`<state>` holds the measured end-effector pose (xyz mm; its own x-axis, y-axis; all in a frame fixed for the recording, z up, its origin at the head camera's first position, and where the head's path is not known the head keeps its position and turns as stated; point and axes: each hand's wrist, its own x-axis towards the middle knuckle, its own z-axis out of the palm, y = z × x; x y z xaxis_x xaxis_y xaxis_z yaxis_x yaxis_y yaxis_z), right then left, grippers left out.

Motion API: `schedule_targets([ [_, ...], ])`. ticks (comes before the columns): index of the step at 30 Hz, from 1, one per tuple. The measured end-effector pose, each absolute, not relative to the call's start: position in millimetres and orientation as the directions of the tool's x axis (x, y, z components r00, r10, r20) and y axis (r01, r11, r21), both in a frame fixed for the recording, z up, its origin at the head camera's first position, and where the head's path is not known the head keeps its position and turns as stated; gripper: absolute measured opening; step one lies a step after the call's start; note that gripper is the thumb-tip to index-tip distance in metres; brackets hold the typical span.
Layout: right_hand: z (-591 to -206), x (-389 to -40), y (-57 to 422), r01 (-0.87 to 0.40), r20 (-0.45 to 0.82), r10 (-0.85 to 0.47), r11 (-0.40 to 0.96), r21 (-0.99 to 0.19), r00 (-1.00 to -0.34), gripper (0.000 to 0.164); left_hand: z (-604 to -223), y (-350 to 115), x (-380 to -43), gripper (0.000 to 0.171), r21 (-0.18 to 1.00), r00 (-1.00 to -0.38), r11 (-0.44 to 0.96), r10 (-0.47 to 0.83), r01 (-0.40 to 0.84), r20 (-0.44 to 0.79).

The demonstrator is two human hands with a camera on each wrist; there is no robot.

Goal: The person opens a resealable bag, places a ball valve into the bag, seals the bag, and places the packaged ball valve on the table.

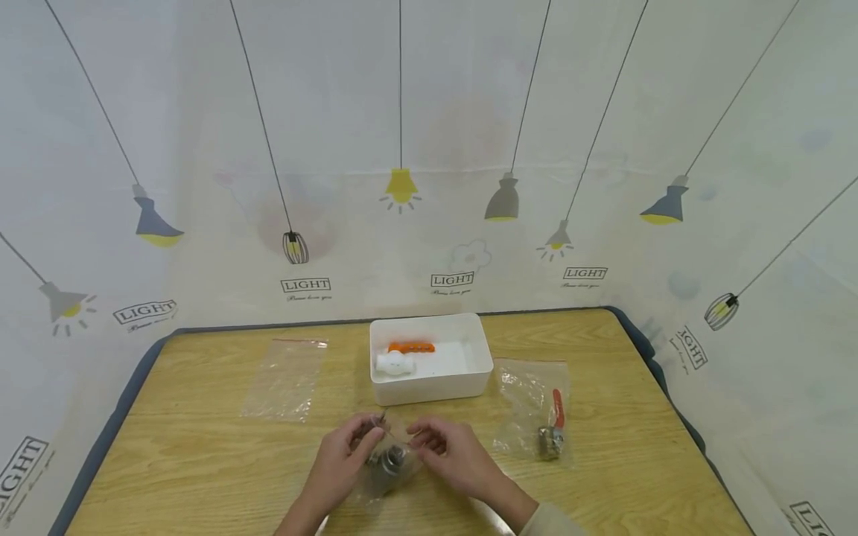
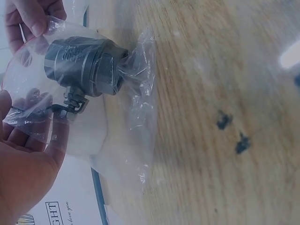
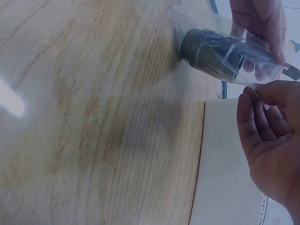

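Observation:
A grey metal ball valve point(image 2: 84, 63) sits inside a clear plastic zip bag point(image 2: 138, 105) above the table, its lever toward my left hand. My left hand point(image 1: 345, 454) grips the lever's end through the bag; the lever's tip point(image 3: 291, 72) pokes out beyond the fingers in the right wrist view. Between thumb and forefinger, my right hand point(image 1: 456, 454) pinches the rim of the same bag. The other right fingers curl loosely. The valve's body point(image 3: 215, 54) hangs below both hands.
Behind the hands stands a white bin point(image 1: 432, 388) with an orange piece point(image 1: 412, 348) and a white piece point(image 1: 395, 363) in it. At right, a red-handled valve point(image 1: 551, 439) lies with a clear bag point(image 1: 523, 394). Another flat bag point(image 1: 284, 380) lies left on the wooden table point(image 1: 188, 447).

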<state>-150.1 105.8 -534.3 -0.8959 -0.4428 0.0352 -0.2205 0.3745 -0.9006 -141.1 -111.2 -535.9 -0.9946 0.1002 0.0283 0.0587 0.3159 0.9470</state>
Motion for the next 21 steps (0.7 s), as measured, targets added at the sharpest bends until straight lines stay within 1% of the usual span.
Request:
schedule_targets([
  [4,-529,-149,106,-0.21,0.033,-0.434,0.365,-0.907,-0.9,0.026,-534,-110,-140,0.02,0.959,-0.995,0.282,0.097,0.037,0.01],
  [8,-526,-149,108,-0.202,0.042,-0.418,0.348,-0.916,-0.908,0.024,-534,-109,-140,0.017,0.968,-0.996,0.248,0.087,0.039,0.018],
  [12,-522,-148,108,-0.2,0.056,-0.387,0.343,-0.918,-0.92,0.022,-534,-109,-140,0.012,0.974,-0.996,0.218,0.071,0.064,0.05],
  [18,-519,-148,106,-0.214,0.083,-0.363,0.338,-0.917,-0.928,0.02,-535,-110,-138,0.015,0.97,-0.989,0.196,0.066,0.143,0.132],
  [21,-515,-147,105,-0.21,0.088,-0.357,0.321,-0.923,-0.93,0.018,-535,-111,-138,0.015,0.971,-0.987,0.178,0.063,0.157,0.148],
])
